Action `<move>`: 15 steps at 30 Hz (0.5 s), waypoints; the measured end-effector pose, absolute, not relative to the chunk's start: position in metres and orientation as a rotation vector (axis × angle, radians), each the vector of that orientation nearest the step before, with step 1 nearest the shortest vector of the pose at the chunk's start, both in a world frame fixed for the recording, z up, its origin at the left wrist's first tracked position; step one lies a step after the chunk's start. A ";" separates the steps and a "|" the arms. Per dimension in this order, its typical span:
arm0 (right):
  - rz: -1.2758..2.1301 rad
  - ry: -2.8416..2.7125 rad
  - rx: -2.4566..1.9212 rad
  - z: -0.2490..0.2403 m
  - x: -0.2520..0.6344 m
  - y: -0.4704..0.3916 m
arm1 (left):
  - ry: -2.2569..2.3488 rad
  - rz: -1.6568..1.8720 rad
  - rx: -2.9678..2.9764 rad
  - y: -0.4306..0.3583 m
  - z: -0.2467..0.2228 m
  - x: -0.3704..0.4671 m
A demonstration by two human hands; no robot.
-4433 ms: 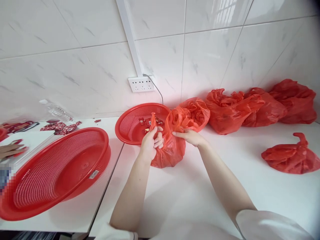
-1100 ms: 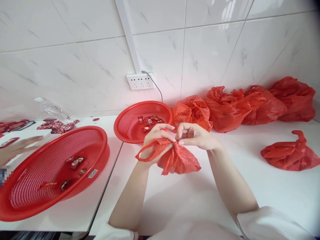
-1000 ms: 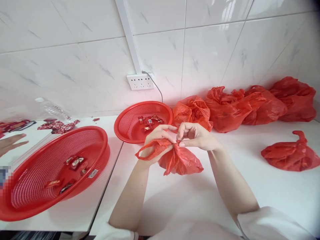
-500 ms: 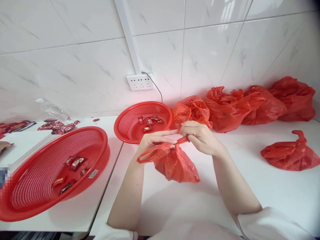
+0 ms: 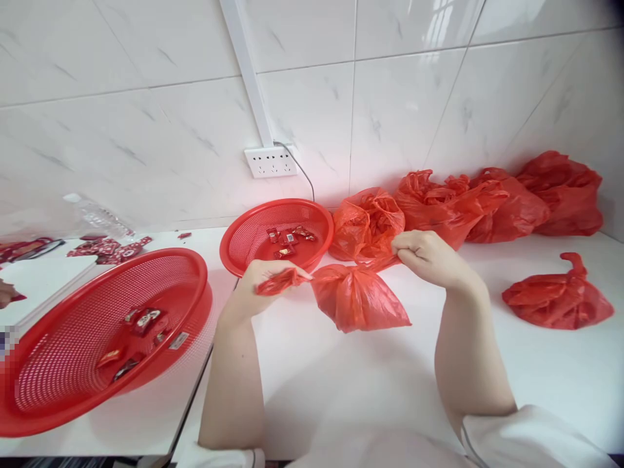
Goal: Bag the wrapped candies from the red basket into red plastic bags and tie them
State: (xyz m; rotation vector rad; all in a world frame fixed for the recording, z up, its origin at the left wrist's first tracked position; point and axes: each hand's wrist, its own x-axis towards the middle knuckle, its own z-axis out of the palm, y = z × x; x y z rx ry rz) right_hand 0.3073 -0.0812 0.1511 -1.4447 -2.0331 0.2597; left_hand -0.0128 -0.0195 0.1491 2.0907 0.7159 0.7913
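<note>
A red plastic bag (image 5: 361, 300) hangs above the white table between my hands, its neck gathered and its body bulging. My left hand (image 5: 253, 286) is closed on one of its handles, with a crumpled end showing over the fingers. The other handle is stretched out to the right, and my right hand (image 5: 426, 257) grips it in a fist. What lies inside the bag cannot be made out.
Red baskets with wrapped sweets stand at left (image 5: 195, 273) and behind my left hand (image 5: 229, 253). Several red bags (image 5: 439, 201) line the wall; a tied bag (image 5: 558, 299) lies right. A clear bottle (image 5: 100, 214) and another person's hand (image 5: 6, 294) are at far left.
My hands have moved apart, pulling the bag's handles outward to left and right. The bag's neck is drawn tighter. Another person's hand has come into view at the left edge.
</note>
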 end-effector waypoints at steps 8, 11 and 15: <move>0.470 -1.977 -1.878 0.144 0.299 -0.087 | 0.951 0.132 2.158 -0.023 0.153 0.006; 0.325 -2.009 -1.817 0.126 0.271 -0.083 | 1.053 0.093 2.152 -0.021 0.150 0.004; 0.255 -2.198 -1.670 0.084 0.229 -0.080 | 1.133 0.159 2.123 -0.024 0.150 -0.005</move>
